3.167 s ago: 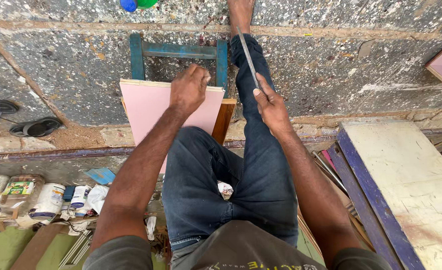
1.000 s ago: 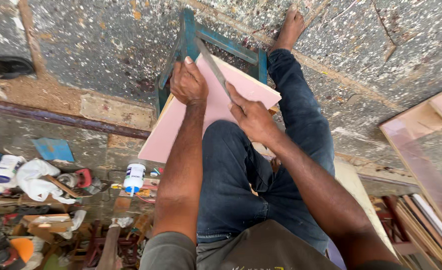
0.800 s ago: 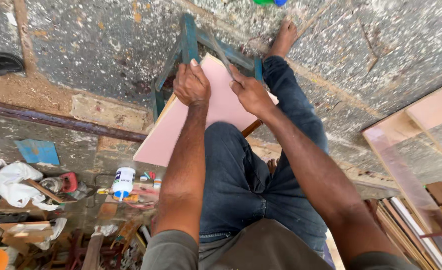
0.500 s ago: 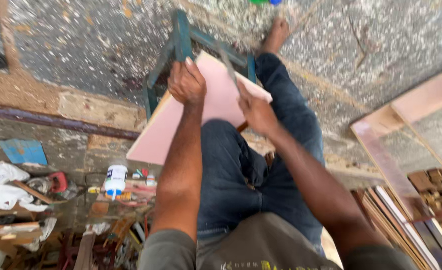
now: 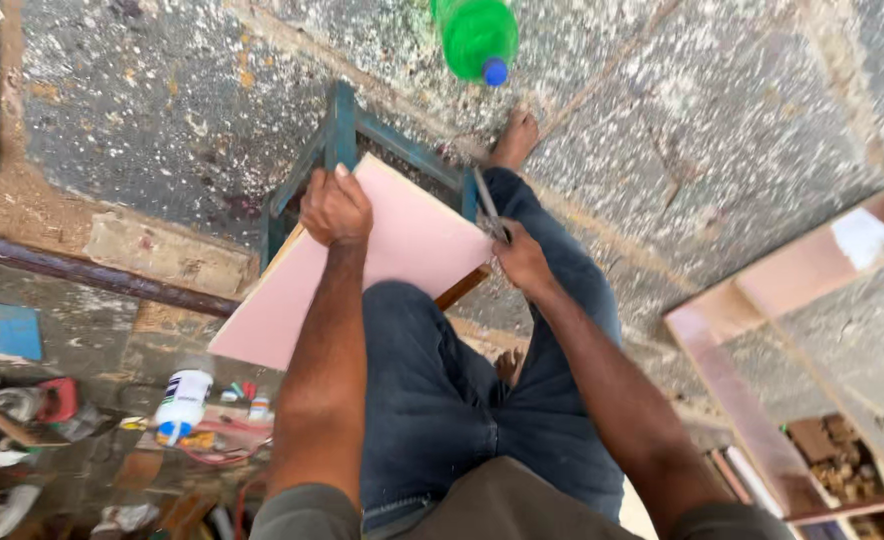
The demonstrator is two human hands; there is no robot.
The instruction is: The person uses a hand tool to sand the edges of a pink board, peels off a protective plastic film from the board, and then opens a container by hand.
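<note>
A pink board (image 5: 402, 250) lies tilted over a blue-green wooden stool (image 5: 340, 130) and my knee. My left hand (image 5: 336, 208) grips the board's far left edge, thumb over the top. My right hand (image 5: 522, 262) holds a long metal file (image 5: 488, 205) at the board's right corner, the blade pointing away from me. My bare foot (image 5: 514, 140) rests on the speckled floor beyond the stool.
A green bottle with a blue cap (image 5: 478, 38) lies on the floor ahead. A pink open-frame cabinet (image 5: 792, 300) stands at the right. At lower left are a white glue bottle (image 5: 182, 400), a red tool (image 5: 54, 398) and scattered clutter.
My right hand and the file have slid from the board's far edge to its right corner. My left hand keeps its grip. The view has shifted, bringing the green bottle into sight.
</note>
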